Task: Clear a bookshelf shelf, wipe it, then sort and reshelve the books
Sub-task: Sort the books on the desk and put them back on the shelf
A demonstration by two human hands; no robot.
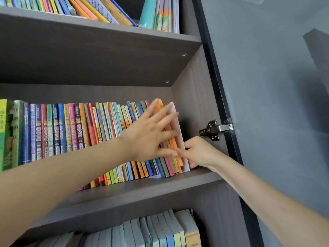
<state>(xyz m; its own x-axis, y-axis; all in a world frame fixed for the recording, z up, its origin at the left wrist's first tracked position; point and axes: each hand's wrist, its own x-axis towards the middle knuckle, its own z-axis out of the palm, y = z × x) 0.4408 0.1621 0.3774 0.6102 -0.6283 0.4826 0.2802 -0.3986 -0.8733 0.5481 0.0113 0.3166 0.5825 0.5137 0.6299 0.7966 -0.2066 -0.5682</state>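
Observation:
A long row of colourful books (71, 129) stands on the middle shelf (142, 189) of a grey-brown bookcase, leaning left toward its right end. A white bookend (179, 132) closes the row on the right. My left hand (151, 134) lies flat with spread, straight fingers against the spines of the last books. Low beside the bookend, my right hand (199, 152) has its fingers curled round the bookend's lower edge, its thumb touching the orange book next to it.
The shelf above holds slanting books (99, 9) and a few upright ones (160, 13). The shelf below holds pale blue and green books (160, 230). A glass cabinet door (267, 104) stands open at right on a metal hinge (215, 130).

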